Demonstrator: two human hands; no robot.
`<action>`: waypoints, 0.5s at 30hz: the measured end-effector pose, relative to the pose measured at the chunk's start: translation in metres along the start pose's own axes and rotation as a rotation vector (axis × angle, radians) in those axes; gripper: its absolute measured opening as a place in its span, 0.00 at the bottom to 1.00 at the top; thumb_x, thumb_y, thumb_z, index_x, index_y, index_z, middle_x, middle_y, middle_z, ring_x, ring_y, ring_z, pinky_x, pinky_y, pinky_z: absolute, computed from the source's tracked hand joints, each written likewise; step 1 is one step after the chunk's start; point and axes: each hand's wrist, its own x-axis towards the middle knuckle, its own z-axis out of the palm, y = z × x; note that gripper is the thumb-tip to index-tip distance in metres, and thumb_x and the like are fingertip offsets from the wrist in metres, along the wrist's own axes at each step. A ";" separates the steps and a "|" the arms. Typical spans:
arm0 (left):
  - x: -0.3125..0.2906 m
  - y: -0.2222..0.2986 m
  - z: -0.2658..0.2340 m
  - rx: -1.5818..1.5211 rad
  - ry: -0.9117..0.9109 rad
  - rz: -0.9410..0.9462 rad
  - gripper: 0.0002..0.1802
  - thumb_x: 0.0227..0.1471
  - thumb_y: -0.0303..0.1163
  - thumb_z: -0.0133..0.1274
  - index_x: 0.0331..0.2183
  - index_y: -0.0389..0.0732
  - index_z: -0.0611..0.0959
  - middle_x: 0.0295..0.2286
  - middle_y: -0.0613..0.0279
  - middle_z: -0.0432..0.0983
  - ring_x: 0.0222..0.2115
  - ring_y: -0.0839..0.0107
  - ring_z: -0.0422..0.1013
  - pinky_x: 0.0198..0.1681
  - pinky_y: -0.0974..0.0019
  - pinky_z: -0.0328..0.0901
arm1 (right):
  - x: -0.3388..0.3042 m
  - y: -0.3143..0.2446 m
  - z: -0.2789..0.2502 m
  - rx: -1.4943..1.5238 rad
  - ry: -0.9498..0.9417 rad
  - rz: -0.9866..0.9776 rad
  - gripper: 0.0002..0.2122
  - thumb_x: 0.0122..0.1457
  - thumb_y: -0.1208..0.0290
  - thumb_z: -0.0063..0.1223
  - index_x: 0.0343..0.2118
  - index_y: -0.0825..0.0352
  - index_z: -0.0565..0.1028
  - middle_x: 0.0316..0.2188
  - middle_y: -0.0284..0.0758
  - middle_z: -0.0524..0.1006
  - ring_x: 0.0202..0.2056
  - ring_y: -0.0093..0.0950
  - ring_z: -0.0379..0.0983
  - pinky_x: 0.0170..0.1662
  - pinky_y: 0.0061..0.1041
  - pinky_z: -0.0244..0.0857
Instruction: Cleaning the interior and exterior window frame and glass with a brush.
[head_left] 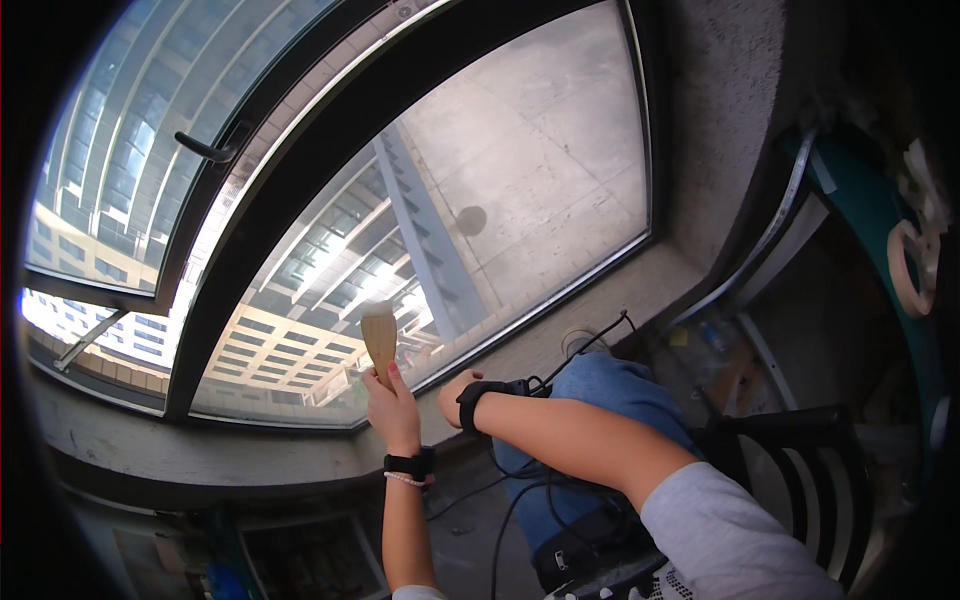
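My left hand [393,408] is wrapped round the narrow end of a flat, flared wooden tool [379,338]. Its wide end points up against the window pane [540,150]; the greyish tip is blurred, so I cannot tell whether it is bristle or blade. My right hand [458,398] is beside the pane's lower edge, close to the sill [610,305]. Its fingers are curled in, and whatever they may hold is hidden. Each wrist wears a black band, and a beaded bracelet [405,479] circles the left one.
At the left, a second window sash [165,200] with a black handle [205,148] stands tilted out on a stay [88,340]. Black cables [500,510] hang by my jeans [610,395]. A dark slatted chair [800,480] and a tape roll [911,268] are at the right.
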 end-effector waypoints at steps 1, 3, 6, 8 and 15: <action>-0.001 0.003 0.001 -0.010 0.033 0.026 0.21 0.49 0.46 0.36 0.32 0.36 0.65 0.22 0.47 0.70 0.23 0.48 0.66 0.24 0.54 0.58 | 0.001 0.000 0.001 0.024 0.021 -0.006 0.15 0.46 0.69 0.46 0.38 0.67 0.70 0.33 0.42 0.72 0.36 0.42 0.67 0.39 0.47 0.56; -0.002 0.005 0.004 -0.023 0.063 0.056 0.21 0.50 0.46 0.35 0.33 0.36 0.65 0.22 0.46 0.70 0.23 0.48 0.66 0.24 0.54 0.58 | 0.003 0.002 0.002 0.012 0.000 0.007 0.15 0.46 0.69 0.46 0.38 0.67 0.70 0.33 0.42 0.72 0.36 0.42 0.67 0.39 0.47 0.56; 0.000 0.000 0.013 -0.149 0.169 0.041 0.23 0.50 0.48 0.34 0.33 0.35 0.65 0.23 0.47 0.69 0.23 0.51 0.66 0.25 0.57 0.58 | 0.000 0.003 0.001 -0.007 -0.019 0.017 0.14 0.46 0.70 0.44 0.38 0.66 0.70 0.35 0.40 0.71 0.37 0.40 0.67 0.38 0.46 0.57; 0.008 -0.020 0.023 -0.367 0.203 -0.140 0.26 0.50 0.50 0.33 0.32 0.33 0.65 0.23 0.50 0.68 0.23 0.57 0.64 0.27 0.61 0.58 | -0.005 0.002 -0.002 -0.015 -0.013 0.014 0.14 0.47 0.71 0.42 0.38 0.65 0.70 0.38 0.38 0.70 0.39 0.38 0.66 0.38 0.45 0.58; 0.017 -0.133 0.070 -0.491 0.019 -0.597 0.29 0.49 0.54 0.30 0.27 0.33 0.66 0.16 0.61 0.62 0.16 0.66 0.61 0.21 0.65 0.57 | 0.002 -0.003 -0.003 -0.042 -0.047 0.015 0.14 0.46 0.71 0.42 0.37 0.65 0.71 0.37 0.39 0.70 0.38 0.37 0.67 0.38 0.45 0.58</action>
